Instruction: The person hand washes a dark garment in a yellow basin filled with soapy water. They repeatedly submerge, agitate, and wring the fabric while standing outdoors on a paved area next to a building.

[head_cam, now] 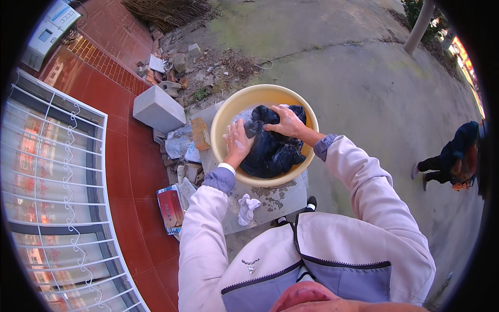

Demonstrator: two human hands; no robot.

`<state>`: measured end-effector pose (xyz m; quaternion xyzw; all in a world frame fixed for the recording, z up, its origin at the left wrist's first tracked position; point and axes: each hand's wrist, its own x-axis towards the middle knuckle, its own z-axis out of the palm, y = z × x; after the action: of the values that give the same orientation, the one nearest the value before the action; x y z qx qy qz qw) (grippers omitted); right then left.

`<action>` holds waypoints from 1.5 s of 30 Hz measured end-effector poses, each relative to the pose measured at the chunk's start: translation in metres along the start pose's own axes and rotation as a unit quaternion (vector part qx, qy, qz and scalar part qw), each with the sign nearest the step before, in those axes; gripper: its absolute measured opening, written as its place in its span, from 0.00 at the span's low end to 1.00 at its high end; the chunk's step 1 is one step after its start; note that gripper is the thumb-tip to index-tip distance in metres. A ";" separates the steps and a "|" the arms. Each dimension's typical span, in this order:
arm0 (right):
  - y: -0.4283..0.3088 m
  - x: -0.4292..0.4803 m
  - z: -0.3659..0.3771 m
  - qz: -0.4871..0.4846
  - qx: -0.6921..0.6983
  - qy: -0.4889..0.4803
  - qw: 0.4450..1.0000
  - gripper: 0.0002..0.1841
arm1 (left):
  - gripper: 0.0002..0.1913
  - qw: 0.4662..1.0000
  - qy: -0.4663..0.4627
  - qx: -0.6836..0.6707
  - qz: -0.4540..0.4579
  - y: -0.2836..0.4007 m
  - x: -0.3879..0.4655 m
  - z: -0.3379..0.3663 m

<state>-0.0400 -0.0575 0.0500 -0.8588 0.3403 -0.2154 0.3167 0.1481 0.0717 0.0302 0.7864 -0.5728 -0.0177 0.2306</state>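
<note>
A round cream-yellow plastic basin [257,97] stands before me on a flat stone slab [286,202]. Bunched inside it is a wet, dark garment [269,156], with whitish suds [244,114] showing along the far left. My left hand [238,142], flecked with foam, grips the cloth at its left side. On the upper part of the garment, my right hand [287,121] has its fingers and thumb closed around a bunched fold. The garment hides most of the basin's bottom. A crumpled white sock [247,209] lies on the slab, below the basin's near rim.
To the left are a pale block [159,109], a brick [200,133], plastic bags [181,144] and a red box [169,210]. Beyond them runs a red tiled wall [128,167] with a white-barred window [58,195]. Another person [448,156] is at the right on the concrete.
</note>
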 end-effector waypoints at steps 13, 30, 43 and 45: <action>-0.059 -0.088 -0.029 -0.122 -0.131 -0.130 0.975 0.28 | 0.37 0.988 -0.155 0.020 -0.017 0.018 -0.022 -0.041; 0.040 0.039 0.052 0.107 -0.113 -0.258 0.954 0.38 | 0.33 0.974 -0.177 0.135 0.037 0.005 -0.006 0.044; 0.084 0.063 0.089 0.017 -0.086 -0.154 0.984 0.25 | 0.18 0.979 -0.191 0.044 0.061 -0.015 0.040 0.055; 0.081 0.063 0.088 0.036 -0.057 -0.127 0.990 0.25 | 0.18 0.984 -0.164 0.040 0.060 -0.020 0.039 0.059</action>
<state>0.0179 -0.1138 -0.0578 -0.8832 0.3396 -0.0735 0.3151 0.1620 0.0212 -0.0206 0.7453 -0.6496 -0.1096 0.1029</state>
